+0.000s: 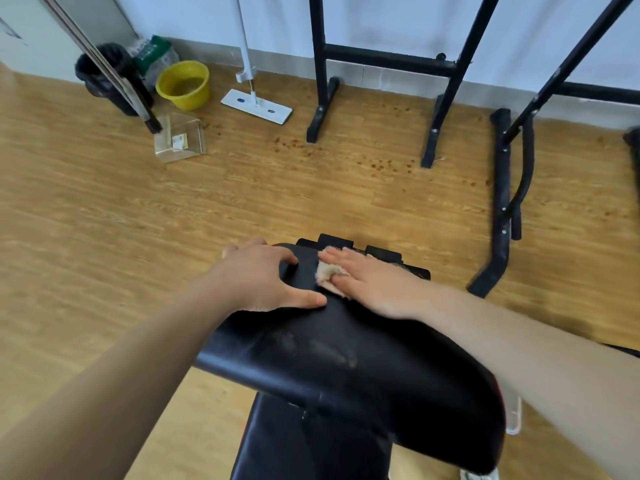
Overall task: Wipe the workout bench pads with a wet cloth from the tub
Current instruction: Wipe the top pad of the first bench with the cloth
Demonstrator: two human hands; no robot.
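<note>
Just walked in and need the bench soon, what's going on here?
A person is wiping the black bench pad. Their right hand presses a beige cloth flat against the pad's far end, while the left hand rests on the pad beside it. The yellow tub sits on the floor by the wall, near a flat mop.

Left grip (266,280) splayed; right grip (370,282) flat, palm down.
</note>
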